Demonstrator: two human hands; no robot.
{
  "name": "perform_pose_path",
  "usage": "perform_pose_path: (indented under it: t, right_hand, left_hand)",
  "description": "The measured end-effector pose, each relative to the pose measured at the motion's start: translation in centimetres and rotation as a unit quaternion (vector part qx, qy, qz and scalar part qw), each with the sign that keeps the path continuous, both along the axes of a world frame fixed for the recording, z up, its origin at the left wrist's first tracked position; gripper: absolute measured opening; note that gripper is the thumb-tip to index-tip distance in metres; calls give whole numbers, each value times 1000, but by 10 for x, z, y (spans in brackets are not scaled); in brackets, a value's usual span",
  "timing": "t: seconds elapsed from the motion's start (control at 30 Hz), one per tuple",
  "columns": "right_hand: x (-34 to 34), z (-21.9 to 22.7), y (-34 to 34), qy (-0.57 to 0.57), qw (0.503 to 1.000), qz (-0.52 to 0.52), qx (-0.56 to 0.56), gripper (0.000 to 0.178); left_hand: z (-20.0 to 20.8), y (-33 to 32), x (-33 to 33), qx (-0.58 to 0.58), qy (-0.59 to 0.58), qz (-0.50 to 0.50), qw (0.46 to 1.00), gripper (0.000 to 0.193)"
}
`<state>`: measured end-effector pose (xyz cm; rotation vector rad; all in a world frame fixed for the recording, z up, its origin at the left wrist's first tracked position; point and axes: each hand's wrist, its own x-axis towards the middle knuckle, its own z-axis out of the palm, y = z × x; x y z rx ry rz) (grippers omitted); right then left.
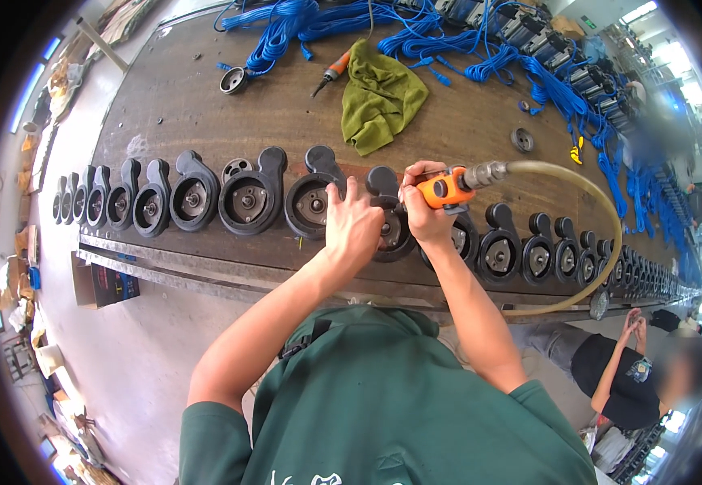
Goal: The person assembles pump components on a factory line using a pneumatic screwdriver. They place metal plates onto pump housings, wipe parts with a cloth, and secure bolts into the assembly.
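While near wheels (pixel 395 234), tool (pixel 445 190) in right hand (pixel 423 212)

Matt plastic or rubber on the wheel assemblies (pixel 252 194), dull metal at their hubs (pixel 193 199); smooth plastic on the air tool (pixel 442 189), shiny metal on its coupling (pixel 486 174); scuffed, wood-like workbench (pixel 205 113); soft, matt cloth rag (pixel 379 97).

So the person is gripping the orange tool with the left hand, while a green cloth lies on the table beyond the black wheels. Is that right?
Not quite: the head view shows the right hand, not the left hand, gripping the orange tool. The green cloth does lie on the table beyond the black wheels.
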<state>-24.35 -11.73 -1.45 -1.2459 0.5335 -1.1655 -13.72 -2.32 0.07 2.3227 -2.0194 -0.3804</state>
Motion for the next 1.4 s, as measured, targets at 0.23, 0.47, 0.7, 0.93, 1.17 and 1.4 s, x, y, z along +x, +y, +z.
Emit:
perform_pose_path:
  t: [0.23,0.47,0.7,0.93,1.17,1.4]
  right_hand:
    - [-1,3,-1,32,999,15,-37,25]
    - [-30,12,22,54,998,27,-32,28]
    - [-43,6,38,44,998,29,-16,29]
    - [-42,5,38,38,998,31,-25,29]
    - [-39,5,38,13,999,31,-8,27]
    - [-41,5,37,32,998,47,-11,27]
  left_hand:
    - [0,0,-1,-11,5,6,1000,38]
    - [0,1,-3,-39,-5,-3,999,29]
    - [6,-5,-1,1,-7,-15,1000,33]
    - [-9,1,0,-86,-20,-18,996,17]
    - [-7,1,0,-80,-14,-16,997,19]
    - [-3,1,0,-65,-4,-15,998,19]
